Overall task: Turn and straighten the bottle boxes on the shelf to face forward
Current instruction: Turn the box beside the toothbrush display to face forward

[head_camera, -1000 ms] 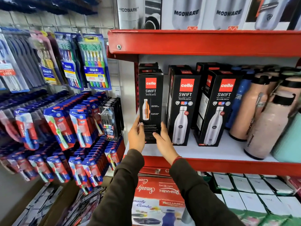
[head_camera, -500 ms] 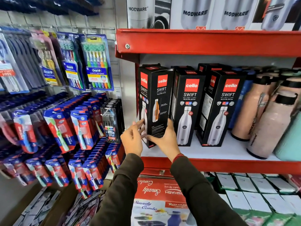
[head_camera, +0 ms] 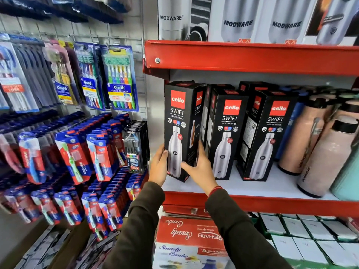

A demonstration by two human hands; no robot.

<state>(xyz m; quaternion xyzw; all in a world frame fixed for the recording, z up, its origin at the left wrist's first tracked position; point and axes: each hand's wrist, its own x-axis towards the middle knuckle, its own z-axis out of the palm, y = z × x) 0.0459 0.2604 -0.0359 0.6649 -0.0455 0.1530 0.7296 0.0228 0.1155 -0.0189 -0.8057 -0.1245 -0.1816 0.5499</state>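
Where the red shelf [head_camera: 252, 202] ends at its left upright, the leftmost Cello Swift box [head_camera: 179, 121] stands at that very edge, held low down between both hands. The left hand [head_camera: 158, 167] presses the box's left edge with the thumb on the front panel; the right hand [head_camera: 200, 167] wraps the lower right corner, its fingers [head_camera: 201, 152] slipped into the narrow gap beside the middle box [head_camera: 226, 133]. Both sets of fingers are closed against the box, one on each side. The box leans a little, its base near the shelf's front lip, and its front face with the silver bottle picture points outward. To its left there is only the shelf's side wall, then hanging toothbrush packs [head_camera: 120, 80]; above, a little room lies under the upper shelf [head_camera: 252, 59]. The middle box and the right box [head_camera: 272, 136] stand just apart, also front-facing, with bare white shelf in front of them. Pink bottles [head_camera: 318, 148] crowd the right end.

Half a second ago the held box showed its corner, with both a side panel and the front visible; a full second ago it showed a side panel only. Now the front faces nearly square on, and the left hand has moved from the front corner to the left edge.
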